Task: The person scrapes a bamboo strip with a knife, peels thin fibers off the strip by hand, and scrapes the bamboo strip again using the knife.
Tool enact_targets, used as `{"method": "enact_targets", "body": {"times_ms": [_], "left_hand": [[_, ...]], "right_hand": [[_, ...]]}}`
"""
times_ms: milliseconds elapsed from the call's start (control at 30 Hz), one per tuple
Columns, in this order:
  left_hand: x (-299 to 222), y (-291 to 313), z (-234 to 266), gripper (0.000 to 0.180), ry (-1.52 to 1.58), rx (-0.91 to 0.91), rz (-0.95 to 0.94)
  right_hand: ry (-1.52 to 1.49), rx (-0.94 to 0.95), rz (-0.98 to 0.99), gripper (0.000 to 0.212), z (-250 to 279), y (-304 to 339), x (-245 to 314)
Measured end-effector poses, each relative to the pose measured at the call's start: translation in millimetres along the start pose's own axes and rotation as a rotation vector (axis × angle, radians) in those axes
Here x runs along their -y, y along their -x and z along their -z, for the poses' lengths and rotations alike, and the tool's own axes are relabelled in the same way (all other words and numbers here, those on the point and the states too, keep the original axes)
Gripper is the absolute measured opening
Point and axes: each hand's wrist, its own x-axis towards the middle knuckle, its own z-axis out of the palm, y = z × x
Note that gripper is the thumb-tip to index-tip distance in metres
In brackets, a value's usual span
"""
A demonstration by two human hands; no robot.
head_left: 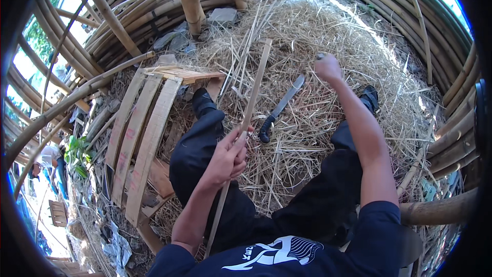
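My left hand (225, 158) is closed around a long, flat bamboo strip (259, 74). The strip slants from beside my left hip up and away past my knees. My right hand (328, 68) is a fist, stretched out over the bamboo shavings beyond my right foot. A small grey end of something pokes out of that fist; the rest is hidden by the fingers. Between my feet a machete (287, 100) with a black wrapped handle lies on the shavings, its blade tip pointing away and to the right. Neither hand touches it.
Pale bamboo shavings (302, 149) cover the ground between my legs. A slatted wooden crate (148, 146) stands at my left knee. Bamboo poles (410, 25) are stacked behind and along the right, and upright posts (188, 0) stand ahead. Another person (48, 161) bends over at far left.
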Motion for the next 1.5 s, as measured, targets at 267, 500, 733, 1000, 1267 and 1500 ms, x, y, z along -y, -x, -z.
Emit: {"method": "enact_targets", "body": {"times_ms": [267, 500, 733, 1000, 1267, 1500], "left_hand": [[-3, -3, 3, 0.029, -0.073, -0.009, -0.009], [3, -7, -4, 0.027, -0.096, -0.001, -0.054], [12, 11, -18, 0.027, -0.161, 0.057, -0.036], [8, -3, 6, 0.030, -0.267, -0.147, -0.141], [26, -14, -2, 0.033, -0.785, -0.357, -0.368], [25, -10, -4, 0.036, -0.864, -0.343, -0.351]], "right_hand": [[0.108, -0.041, 0.283, 0.029, 19, 78, -11], [0.211, 0.291, 0.737, 0.018, -13, 153, 57], [0.152, 0.033, 0.139, 0.027, 28, 29, 11], [0.092, -0.120, 0.198, 0.031, 28, 61, -5], [0.265, 0.413, 0.703, 0.023, -35, 176, 46], [0.264, 0.311, 0.786, 0.020, -55, 158, 34]]}}
